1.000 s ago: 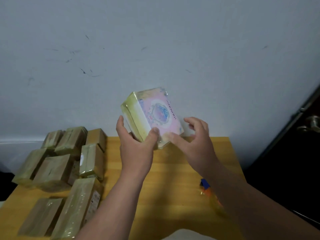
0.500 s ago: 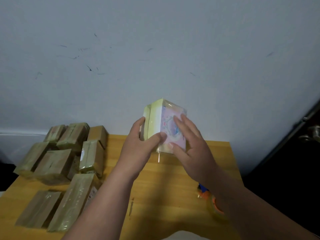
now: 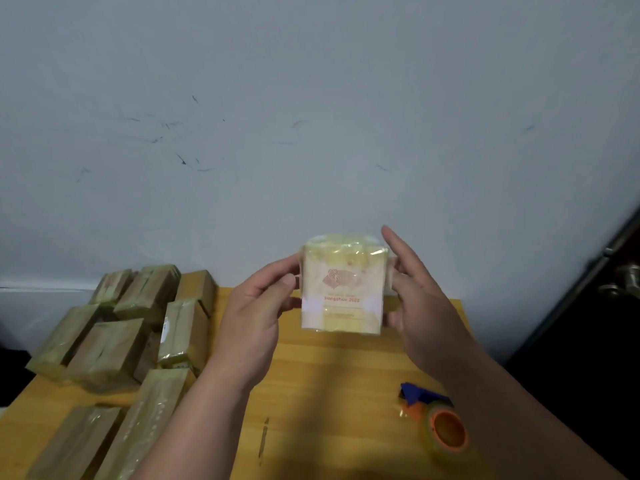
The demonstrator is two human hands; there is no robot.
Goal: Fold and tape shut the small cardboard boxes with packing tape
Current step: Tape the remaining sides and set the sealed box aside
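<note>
Since the earlier frame the small pale-yellow tape-wrapped cardboard box (image 3: 343, 289) has turned its printed face forward, held above the wooden bench (image 3: 329, 382). The left hand (image 3: 254, 317) pinches one side; the right hand (image 3: 420, 306) presses flat-fingered on the other. Finished brown taped boxes (image 3: 138, 327) are piled left (this one looks nearly sealed), the orange-cored tape roll (image 3: 448, 429) idle.

Centre of frame: a small pale-yellow box (image 3: 343, 289), wrapped in glossy tape, was held upright above the wooden table (image 3: 329, 382), its printed face toward the camera. Left hand (image 3: 254, 327) gripped its left edge, thumb in front. Right hand (image 3: 420, 306) lay against the right side, fingers straight and pointing up. Lower left: a cluster of taped brown boxes (image 3: 114, 344). Lower right: a tape roll (image 3: 448, 431) with an orange core, a blue piece (image 3: 417, 393) just above it. A grey wall (image 3: 311, 116) filled the upper frame.
</note>
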